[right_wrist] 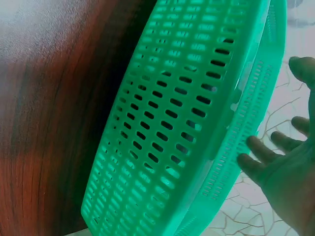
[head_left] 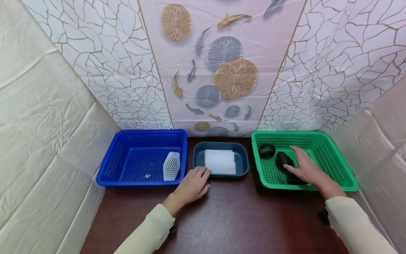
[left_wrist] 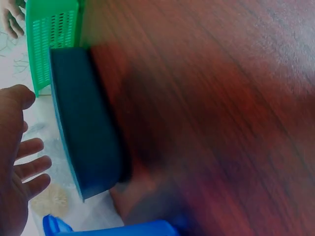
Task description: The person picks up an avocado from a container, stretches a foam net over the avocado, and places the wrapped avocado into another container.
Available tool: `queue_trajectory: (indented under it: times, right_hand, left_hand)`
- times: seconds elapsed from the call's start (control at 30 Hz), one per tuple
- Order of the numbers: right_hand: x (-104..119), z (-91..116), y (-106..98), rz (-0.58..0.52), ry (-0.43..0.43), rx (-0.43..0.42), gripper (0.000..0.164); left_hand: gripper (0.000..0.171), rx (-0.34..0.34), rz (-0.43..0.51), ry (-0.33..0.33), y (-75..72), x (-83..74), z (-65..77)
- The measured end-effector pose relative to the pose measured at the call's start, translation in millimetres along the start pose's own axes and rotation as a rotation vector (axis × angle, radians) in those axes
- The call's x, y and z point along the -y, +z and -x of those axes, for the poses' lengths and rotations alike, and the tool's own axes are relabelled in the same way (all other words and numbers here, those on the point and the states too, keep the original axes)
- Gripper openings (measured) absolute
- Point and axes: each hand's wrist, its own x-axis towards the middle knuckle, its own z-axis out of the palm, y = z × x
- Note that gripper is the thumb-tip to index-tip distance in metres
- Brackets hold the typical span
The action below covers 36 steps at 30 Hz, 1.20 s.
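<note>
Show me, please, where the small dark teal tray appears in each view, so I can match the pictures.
Head: the tray sits just below centre, between the blue basket and green basket.
Left wrist: left of centre, its outer side showing.
Right wrist: not in it.
Shared landmark: the green basket, at right, upper left and centre respectively.

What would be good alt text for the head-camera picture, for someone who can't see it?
A person's right hand reaches into a green basket holding dark oval fruits. Their left hand is at the near-left corner of a dark teal tray of white mesh sleeves; further left, a blue basket holds a single mesh sleeve.
</note>
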Motion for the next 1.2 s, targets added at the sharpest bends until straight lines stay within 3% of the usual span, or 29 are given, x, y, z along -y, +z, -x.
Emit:
queue_trajectory:
  times: [0.27,0.5,0.7,1.0,1.2]
  right_hand:
    - [-18,-21,7,-0.008,0.104,0.141,0.099]
    - [-22,-39,10,-0.047,0.167,0.198,0.097]
    - [-24,-47,14,-0.059,0.2,0.23,0.093]
    - [-28,-53,18,-0.075,0.242,0.286,0.099]
    - [-29,-56,19,-0.039,0.25,0.31,0.098]
  left_hand:
    - [0.042,0.01,-0.048,0.004,14.6,-2.7,-3.9]
    - [0.037,-0.029,-0.085,-0.006,26.2,0.9,-3.6]
    - [0.034,-0.014,-0.088,-0.014,33.6,1.3,-5.7]
    - [0.017,0.009,-0.152,-0.006,36.2,0.8,-11.5]
    - [0.02,0.042,-0.162,0.0,34.6,2.1,-13.6]
